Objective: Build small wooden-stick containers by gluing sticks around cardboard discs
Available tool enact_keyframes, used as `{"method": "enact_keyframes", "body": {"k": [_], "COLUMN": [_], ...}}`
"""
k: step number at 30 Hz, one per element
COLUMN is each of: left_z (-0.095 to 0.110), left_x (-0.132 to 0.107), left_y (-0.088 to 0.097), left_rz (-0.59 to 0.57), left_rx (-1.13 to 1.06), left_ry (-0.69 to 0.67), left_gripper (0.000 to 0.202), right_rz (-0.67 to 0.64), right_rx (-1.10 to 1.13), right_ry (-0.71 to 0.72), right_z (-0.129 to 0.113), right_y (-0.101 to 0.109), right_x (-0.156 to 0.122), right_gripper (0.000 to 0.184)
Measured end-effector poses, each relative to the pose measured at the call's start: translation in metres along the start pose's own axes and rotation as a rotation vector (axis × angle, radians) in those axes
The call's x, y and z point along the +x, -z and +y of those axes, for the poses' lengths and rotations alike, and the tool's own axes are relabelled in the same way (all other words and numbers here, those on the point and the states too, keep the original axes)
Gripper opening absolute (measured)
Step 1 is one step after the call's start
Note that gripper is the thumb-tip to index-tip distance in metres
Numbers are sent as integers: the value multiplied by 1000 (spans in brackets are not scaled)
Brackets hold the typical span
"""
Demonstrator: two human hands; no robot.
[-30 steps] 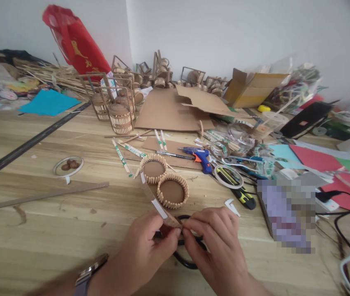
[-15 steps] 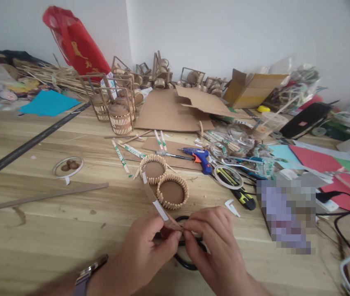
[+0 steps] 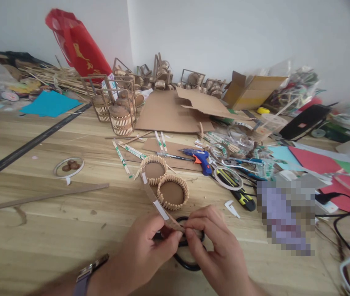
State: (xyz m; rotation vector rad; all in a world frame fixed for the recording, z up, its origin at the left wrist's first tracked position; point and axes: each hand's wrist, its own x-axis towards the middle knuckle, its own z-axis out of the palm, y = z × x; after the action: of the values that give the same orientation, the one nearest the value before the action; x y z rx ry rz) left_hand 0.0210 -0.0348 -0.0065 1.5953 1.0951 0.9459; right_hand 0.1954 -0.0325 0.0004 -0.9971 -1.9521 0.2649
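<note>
A thin cardboard strip [image 3: 151, 193] with white tape patches is pinched between both my hands. My left hand [image 3: 150, 242] is closed on it, thumb and index finger together near its lower end. Right beside, the fingertips of my right hand [image 3: 214, 238] press on that same end. Black-handled scissors [image 3: 187, 263] appear to lie on the table beneath my hands, their blades hidden. Just beyond stand two round cardboard trays edged with short wooden sticks, a nearer one [image 3: 173, 193] and a farther one [image 3: 154, 169]; the strip's upper end overlaps the farther one.
A blue glue gun [image 3: 205, 161] and a yellow-black utility knife [image 3: 244, 197] lie to the right. At left are a white tape ring [image 3: 82, 168] around small brown balls and a long cardboard strip [image 3: 45, 197]. Behind stand stick-sided baskets [image 3: 121, 119] and cardboard sheets [image 3: 159, 111].
The fingers of my right hand have shifted slightly at the strip's end. The strip and my left hand stay almost in place.
</note>
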Motion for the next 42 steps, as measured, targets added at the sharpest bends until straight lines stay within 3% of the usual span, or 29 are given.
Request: {"method": "enact_keyframes", "body": {"k": [5,10,15,20,24,27,30,36,42], "left_z": [5,10,10,8,7,5,2,-3,3], "left_x": [3,8,8,7,6,5,4,12,17], "left_y": [1,7,7,3,-4,-8,-7,2,0], "left_rz": [58,225,170,72,-28,-83,-120,-50,68], "left_rx": [-165,-265,-193,36,101,100,38,-460,-515], "left_ry": [70,122,89,6,-70,-79,28,216,303], "left_gripper": [13,12,13,14,14,12,15,24,22], "right_rz": [53,108,160,95,-98,-176,-152,-157,-186], "right_rx": [-46,-283,-517,-319,66,209,204,141,87], "right_ry": [-92,-226,-198,-84,-76,-65,-90,-100,-44], "right_z": [8,47,70,45,16,3,0,3,1], "right_y": [6,21,25,23,17,12,11,16,15], "right_x": [5,13,12,12,12,9,9,13,16], "right_gripper": [16,18,18,8,6,5,14,15,17]}}
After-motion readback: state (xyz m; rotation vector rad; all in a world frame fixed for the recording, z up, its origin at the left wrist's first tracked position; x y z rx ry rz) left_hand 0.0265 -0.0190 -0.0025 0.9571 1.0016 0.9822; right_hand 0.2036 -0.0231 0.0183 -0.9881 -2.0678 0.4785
